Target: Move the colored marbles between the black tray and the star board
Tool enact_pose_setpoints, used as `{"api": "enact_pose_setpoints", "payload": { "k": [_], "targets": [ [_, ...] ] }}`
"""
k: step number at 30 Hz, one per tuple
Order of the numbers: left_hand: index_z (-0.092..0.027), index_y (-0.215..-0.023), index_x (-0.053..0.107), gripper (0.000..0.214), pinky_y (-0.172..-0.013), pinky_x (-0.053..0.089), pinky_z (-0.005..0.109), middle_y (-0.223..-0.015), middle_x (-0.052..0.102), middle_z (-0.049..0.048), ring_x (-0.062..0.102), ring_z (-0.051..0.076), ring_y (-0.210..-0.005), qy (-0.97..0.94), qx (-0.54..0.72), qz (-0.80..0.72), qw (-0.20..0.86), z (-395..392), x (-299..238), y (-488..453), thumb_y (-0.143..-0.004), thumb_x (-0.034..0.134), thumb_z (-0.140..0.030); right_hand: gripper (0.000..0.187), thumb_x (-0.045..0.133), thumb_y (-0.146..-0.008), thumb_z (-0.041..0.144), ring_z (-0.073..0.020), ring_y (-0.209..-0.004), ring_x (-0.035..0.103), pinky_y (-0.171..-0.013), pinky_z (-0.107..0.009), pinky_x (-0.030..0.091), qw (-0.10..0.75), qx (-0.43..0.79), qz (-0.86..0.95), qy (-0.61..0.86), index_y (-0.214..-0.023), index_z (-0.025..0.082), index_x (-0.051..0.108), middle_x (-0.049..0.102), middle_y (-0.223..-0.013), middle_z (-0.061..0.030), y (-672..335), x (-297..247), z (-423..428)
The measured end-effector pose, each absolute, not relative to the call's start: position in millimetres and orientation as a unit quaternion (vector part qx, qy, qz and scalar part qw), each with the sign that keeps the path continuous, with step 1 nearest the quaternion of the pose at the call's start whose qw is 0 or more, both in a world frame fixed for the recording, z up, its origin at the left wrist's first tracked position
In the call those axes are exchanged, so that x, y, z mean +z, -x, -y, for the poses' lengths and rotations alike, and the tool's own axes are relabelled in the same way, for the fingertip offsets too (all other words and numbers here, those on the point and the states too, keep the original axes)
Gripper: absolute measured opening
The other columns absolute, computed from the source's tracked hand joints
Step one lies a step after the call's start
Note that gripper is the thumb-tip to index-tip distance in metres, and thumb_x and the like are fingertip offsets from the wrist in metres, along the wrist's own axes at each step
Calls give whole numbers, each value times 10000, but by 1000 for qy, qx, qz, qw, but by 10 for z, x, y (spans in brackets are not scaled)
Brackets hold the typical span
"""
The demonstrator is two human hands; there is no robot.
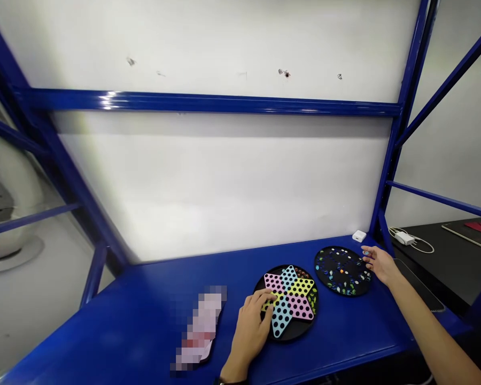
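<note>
A star-shaped Chinese checkers board (287, 299), with pink, blue and yellow points full of round holes, lies in a black round tray (266, 274). My left hand (251, 323) rests over the star's left point, fingers bent but apart, and I see nothing held in it. Green and brownish marbles (312, 300) fill gaps along the tray's right side. Further right is a second black round tray (332, 271) scattered with blue, green, white and orange marbles. My right hand (381, 266) hovers at its right edge, fingertips pinching a small bluish marble (366, 252).
The blue table (144, 315) carries a blurred-out flat object (202, 331) left of my left hand. A small white case (359, 236) stands behind the right tray. Blue frame bars (224, 104) cross before a white wall. A charger with cable (404, 237) lies on the dark table at right.
</note>
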State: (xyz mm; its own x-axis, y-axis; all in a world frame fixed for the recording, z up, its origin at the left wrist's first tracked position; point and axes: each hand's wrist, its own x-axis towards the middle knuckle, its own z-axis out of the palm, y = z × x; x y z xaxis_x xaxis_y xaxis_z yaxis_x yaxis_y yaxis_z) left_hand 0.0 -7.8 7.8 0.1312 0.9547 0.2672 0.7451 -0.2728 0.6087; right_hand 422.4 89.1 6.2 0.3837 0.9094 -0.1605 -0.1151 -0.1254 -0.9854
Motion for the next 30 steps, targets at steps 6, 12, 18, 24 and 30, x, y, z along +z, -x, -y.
{"api": "enact_pose_setpoints", "payload": {
  "k": [6,12,18,24,30],
  "targets": [
    [-311,-1046,681,285,-964,480,456,-1273,647,18,564,256,-1199,-734,305,-583,169,82,86,8,-942,419,-355,141,552,-774,336,-105,-457,408,-411,-207,274,550,425,358,624,-758,196,560,435,-556,45,-4200,49,-920],
    [-314,-1033,691,275,-943,497,433,-1253,660,18,579,250,-1179,-736,312,-580,155,70,70,9,-940,438,-362,158,595,-835,351,-260,-836,654,-713,-345,455,172,94,590,783,-842,193,603,670,-899,-94,-4155,-10,-922],
    [-303,-1039,687,278,-962,486,441,-1256,658,20,574,249,-1186,-736,317,-577,159,75,70,4,-941,431,-353,224,494,-896,361,-220,-725,628,-634,-307,445,250,166,568,767,-750,197,538,631,-761,-69,-4036,-23,-927],
    [-301,-1049,681,274,-970,475,447,-1266,651,22,564,253,-1188,-734,317,-577,166,72,51,14,-938,437,-354,278,445,-870,483,-88,-418,341,-371,-190,224,589,544,341,491,-770,223,459,422,-595,49,-4042,233,-879],
    [-303,-1058,681,295,-980,458,467,-1277,640,27,543,267,-1209,-733,311,-577,182,57,43,15,-940,420,-370,365,584,-815,492,-90,-436,326,-430,-213,225,459,328,503,655,-622,220,438,337,-490,76,-4188,98,-769]
  ]
}}
